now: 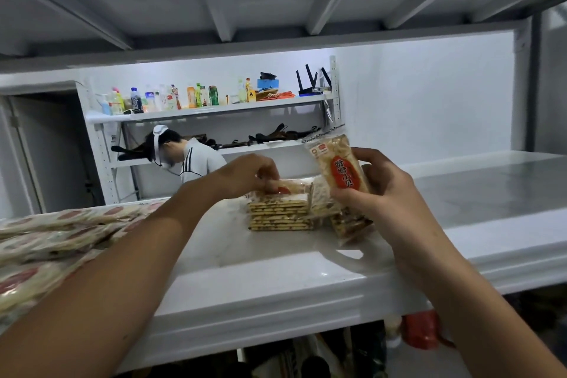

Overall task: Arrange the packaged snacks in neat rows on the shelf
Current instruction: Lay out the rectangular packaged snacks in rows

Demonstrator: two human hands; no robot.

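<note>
On the white shelf [276, 282] sits a stack of cracker packets [279, 216]. The left hand [245, 175] pinches its top packet [291, 186] with curled fingers; the right hand [380, 193] grips an upright snack packet [337, 164].

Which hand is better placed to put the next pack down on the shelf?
Right. The right hand holds a pack upright just beside the stack, while the left hand grips the stack's top.
</note>
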